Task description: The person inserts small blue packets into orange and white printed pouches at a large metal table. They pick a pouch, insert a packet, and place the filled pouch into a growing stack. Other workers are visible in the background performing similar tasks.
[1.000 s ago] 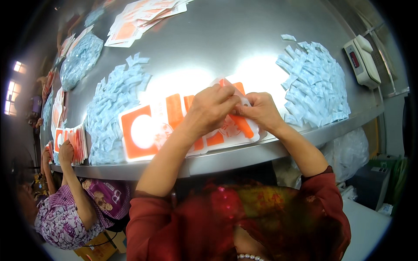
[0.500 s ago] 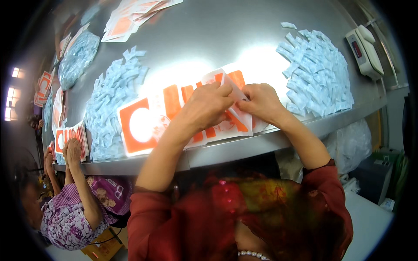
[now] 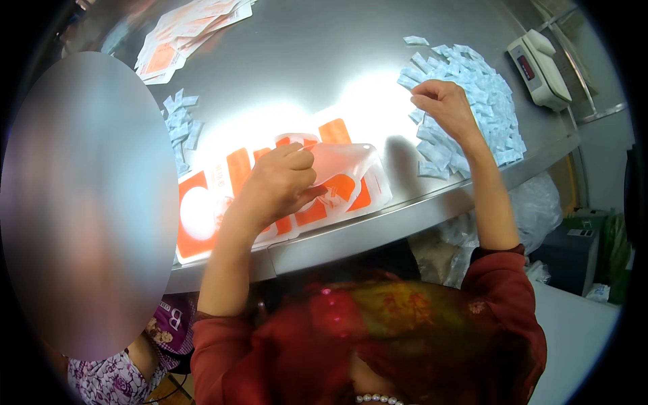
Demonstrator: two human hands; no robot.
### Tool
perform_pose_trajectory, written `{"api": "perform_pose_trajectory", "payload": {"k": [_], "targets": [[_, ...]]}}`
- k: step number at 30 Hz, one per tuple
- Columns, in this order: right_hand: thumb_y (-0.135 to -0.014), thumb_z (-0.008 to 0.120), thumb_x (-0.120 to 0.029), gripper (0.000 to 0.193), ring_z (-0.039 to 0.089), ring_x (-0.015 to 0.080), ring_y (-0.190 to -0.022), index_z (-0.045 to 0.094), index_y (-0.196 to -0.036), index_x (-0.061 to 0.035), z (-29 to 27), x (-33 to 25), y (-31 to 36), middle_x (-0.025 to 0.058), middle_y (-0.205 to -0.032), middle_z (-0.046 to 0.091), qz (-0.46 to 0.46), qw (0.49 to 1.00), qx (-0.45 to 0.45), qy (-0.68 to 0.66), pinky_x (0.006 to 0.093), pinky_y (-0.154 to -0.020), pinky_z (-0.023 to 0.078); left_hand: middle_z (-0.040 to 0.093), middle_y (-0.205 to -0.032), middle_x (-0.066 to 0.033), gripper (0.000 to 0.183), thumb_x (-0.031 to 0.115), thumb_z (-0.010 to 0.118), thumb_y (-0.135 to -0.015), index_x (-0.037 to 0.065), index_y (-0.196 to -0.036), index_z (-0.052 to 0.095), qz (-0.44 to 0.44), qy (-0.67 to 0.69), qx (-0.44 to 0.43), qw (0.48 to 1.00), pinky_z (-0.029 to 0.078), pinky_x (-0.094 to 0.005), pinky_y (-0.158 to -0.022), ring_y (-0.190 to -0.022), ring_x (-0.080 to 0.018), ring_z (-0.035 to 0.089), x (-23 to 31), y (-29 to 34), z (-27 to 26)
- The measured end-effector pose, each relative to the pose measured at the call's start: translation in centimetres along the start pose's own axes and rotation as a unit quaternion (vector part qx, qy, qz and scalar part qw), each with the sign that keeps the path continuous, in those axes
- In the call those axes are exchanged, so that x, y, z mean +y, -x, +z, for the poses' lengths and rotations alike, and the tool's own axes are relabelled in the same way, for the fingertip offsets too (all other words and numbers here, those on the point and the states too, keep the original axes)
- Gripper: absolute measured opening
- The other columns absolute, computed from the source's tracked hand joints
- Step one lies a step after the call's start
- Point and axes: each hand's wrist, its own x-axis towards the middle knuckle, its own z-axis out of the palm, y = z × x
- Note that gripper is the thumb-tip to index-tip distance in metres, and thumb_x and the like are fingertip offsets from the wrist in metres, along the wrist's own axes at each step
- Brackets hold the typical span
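My left hand (image 3: 280,181) pinches the edge of an orange-and-white pouch (image 3: 345,165). The pouch's mouth gapes toward the right. Beneath it, more flat pouches (image 3: 194,243) overlap in a row along the table's near edge. My right hand (image 3: 448,111) is over the left side of a heap of small light-blue sachets (image 3: 498,115), its fingers curled together. Whether a sachet is between those fingertips is hidden. Left of the pouches lies another group of blue sachets (image 3: 179,128), partly covered by a blurred oval.
A steel table (image 3: 324,61) curves in front of me, its raised near edge below my wrists. Loose pouches (image 3: 192,34) are piled at the far left. A white scale (image 3: 540,71) stands at the right. Clear plastic bags (image 3: 536,202) hang below the edge. A co-worker's patterned sleeve (image 3: 111,378) shows lower left.
My right hand has left the pouch and moved right, over the sachet heap. My left hand still grips the pouch, whose mouth now gapes wider. The view has shifted, and a blur covers the left side.
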Motion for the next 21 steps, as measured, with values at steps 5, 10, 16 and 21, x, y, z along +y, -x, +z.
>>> {"api": "perform_pose_trajectory", "payload": {"k": [5,10,16,21], "targets": [[-0.071,0.057,-0.002,0.026,0.057,0.0268,-0.099,0.069,-0.093,-0.0085,2.1,6.2,-2.0,0.0069,-0.106,0.061,-0.062,0.915,-0.072,0.392,0.0364,-0.077,0.048,0.039,-0.066,-0.0071,0.04,0.015,0.078,-0.059,0.004,-0.056,0.039,0.007,0.018,0.022,1.0,0.037,-0.0358,-0.054,-0.06,-0.025,0.043,0.1,-0.6,0.5],[-0.075,0.06,-0.008,0.017,0.059,0.0203,-0.078,0.063,-0.091,-0.0036,0.5,3.5,-0.4,0.0069,-0.085,0.063,-0.121,0.976,-0.028,0.178,0.0322,-0.067,0.047,0.036,-0.064,-0.0076,0.044,0.017,0.078,-0.061,0.004,-0.056,0.036,0.009,0.033,0.038,0.999,0.036,-0.0361,-0.052,-0.057,-0.0263,0.04,-0.4,-0.3,0.8],[-0.084,0.062,-0.015,0.029,0.057,0.0076,-0.063,0.06,-0.108,0.0025,1.5,-7.1,4.8,0.0081,-0.084,0.067,-0.048,0.92,-0.199,-0.333,0.0175,-0.056,0.045,0.037,-0.065,-0.0078,0.044,0.016,0.079,-0.06,0.004,-0.056,0.037,0.001,0.032,0.026,0.999,0.037,-0.0371,-0.054,-0.06,-0.027,0.041,-0.5,-0.5,1.4],[-0.083,0.064,-0.01,0.033,0.058,0.0106,-0.077,0.057,-0.112,0.0045,3.5,-8.5,5.2,0.0071,-0.087,0.064,-0.093,0.964,-0.127,-0.216,0.0219,-0.066,0.047,0.049,-0.072,-0.0076,0.03,0.015,0.077,-0.059,0.005,-0.056,0.049,-0.028,0.037,0.013,0.999,0.042,-0.0379,-0.061,-0.071,-0.0266,0.051,-1.1,0.0,0.9]]}}
